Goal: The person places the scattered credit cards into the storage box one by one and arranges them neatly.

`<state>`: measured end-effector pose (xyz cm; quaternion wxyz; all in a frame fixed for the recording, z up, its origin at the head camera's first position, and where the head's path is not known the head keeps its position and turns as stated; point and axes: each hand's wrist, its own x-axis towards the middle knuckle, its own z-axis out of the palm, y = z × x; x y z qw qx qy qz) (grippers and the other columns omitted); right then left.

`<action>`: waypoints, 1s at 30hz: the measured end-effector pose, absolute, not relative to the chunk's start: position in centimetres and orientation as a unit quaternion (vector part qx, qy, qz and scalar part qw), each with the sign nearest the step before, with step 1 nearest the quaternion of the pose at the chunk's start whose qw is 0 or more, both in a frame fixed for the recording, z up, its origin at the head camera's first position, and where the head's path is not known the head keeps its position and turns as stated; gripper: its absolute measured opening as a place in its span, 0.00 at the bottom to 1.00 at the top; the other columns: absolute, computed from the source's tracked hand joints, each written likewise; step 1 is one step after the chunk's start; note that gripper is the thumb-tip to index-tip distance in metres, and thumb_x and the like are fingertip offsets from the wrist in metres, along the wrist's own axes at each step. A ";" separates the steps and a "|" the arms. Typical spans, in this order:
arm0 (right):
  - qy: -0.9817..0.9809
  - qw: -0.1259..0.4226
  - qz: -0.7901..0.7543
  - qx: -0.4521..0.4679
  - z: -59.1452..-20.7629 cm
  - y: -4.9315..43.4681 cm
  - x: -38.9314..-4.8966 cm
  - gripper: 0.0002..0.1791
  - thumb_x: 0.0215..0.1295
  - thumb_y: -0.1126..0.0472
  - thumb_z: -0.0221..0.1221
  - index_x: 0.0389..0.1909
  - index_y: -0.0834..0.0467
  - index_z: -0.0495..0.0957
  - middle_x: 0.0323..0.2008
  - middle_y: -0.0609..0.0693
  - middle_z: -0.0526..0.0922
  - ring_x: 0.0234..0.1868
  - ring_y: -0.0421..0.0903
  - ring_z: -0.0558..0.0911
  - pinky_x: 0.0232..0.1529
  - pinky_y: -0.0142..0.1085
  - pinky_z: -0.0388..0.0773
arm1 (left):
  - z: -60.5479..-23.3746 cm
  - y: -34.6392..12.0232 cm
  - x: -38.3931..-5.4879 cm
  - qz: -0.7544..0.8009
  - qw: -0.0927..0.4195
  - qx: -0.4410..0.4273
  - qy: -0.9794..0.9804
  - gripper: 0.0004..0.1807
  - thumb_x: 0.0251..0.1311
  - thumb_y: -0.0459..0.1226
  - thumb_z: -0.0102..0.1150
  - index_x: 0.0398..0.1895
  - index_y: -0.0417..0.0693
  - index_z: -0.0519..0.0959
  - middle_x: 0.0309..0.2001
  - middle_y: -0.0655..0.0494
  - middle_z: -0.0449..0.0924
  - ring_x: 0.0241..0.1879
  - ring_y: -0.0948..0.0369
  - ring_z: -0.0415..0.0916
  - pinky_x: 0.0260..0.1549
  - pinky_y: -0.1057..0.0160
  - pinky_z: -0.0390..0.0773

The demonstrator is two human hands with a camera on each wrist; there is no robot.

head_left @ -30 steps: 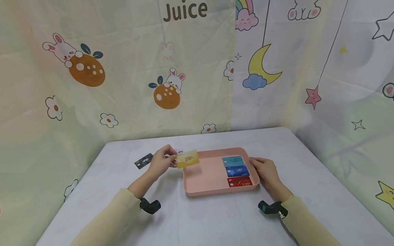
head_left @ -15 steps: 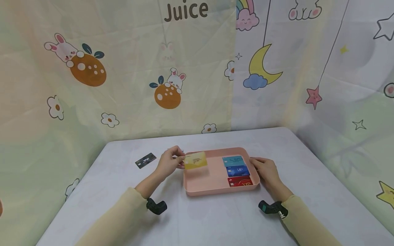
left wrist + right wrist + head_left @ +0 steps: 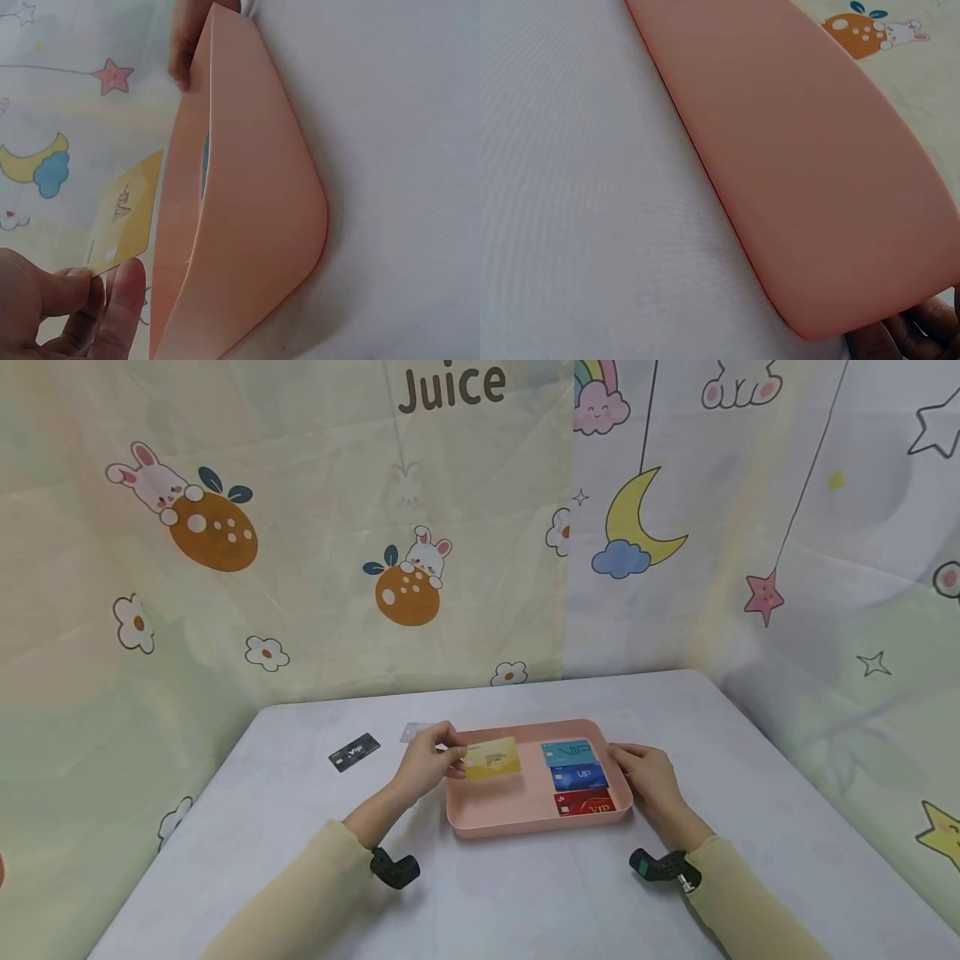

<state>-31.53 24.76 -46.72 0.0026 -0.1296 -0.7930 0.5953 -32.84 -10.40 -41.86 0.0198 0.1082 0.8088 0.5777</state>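
My left hand [image 3: 426, 767] pinches a yellow card [image 3: 492, 758] by its left end between thumb and fingers. The card hangs over the left half of the pink tray [image 3: 498, 812], tilted, as the left wrist view also shows the card [image 3: 129, 217] above the rim. My right hand [image 3: 647, 775] holds the tray's right side at the edge; in the right wrist view its fingers [image 3: 915, 330] show beneath the tray's corner. Inside the tray, along the right side, lie a teal VIP card [image 3: 566, 752], a blue VIP card [image 3: 577, 777] and a red VIP card [image 3: 583, 802], stacked in a column.
A black VIP card [image 3: 354, 752] lies on the white table [image 3: 517, 902] left of the tray. Behind my left hand a pale card [image 3: 413, 731] is partly hidden. Printed curtains [image 3: 315, 543] stand behind and at the sides of the table.
My left hand has carried the yellow card rightward and slightly down, from the tray's left edge to farther over its inside. The pale card has come into view. My right hand stays in place.
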 end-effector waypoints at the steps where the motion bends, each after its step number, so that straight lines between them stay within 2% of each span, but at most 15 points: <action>1: -0.793 0.003 0.596 -0.129 -46.7 24.8 -31.5 0.33 0.78 0.47 0.54 0.72 0.67 0.68 0.70 0.68 0.72 0.69 0.62 0.75 0.64 0.46 0.75 | -42.0 -10.3 -32.8 0.578 0.023 0.111 0.808 0.04 0.69 0.25 0.57 0.43 0.30 0.76 0.40 0.43 0.80 0.29 0.59 0.82 0.31 0.58 0.89; 12: -0.793 0.000 0.595 -0.130 -46.7 24.8 -31.4 0.33 0.78 0.47 0.53 0.72 0.67 0.68 0.70 0.68 0.71 0.69 0.62 0.75 0.64 0.45 0.75 | -43.1 -9.3 -32.5 0.575 0.053 0.131 0.806 0.04 0.69 0.24 0.57 0.43 0.29 0.75 0.38 0.44 0.80 0.29 0.60 0.83 0.30 0.59 0.88; 23: -0.793 -0.001 0.595 -0.133 -46.5 24.7 -31.5 0.33 0.79 0.47 0.53 0.73 0.66 0.68 0.70 0.67 0.72 0.69 0.61 0.75 0.65 0.46 0.75 | -43.3 -8.4 -31.4 0.573 0.047 0.147 0.805 0.02 0.69 0.25 0.59 0.40 0.34 0.76 0.37 0.44 0.81 0.27 0.60 0.83 0.30 0.58 0.88; 30: -0.797 0.003 0.589 -0.132 -46.4 24.7 -31.5 0.32 0.78 0.47 0.54 0.71 0.67 0.71 0.69 0.67 0.73 0.66 0.58 0.76 0.61 0.40 0.81 | -43.4 -8.1 -31.2 0.554 0.047 0.151 0.817 0.02 0.69 0.24 0.58 0.39 0.37 0.77 0.37 0.44 0.81 0.28 0.60 0.83 0.30 0.59 0.88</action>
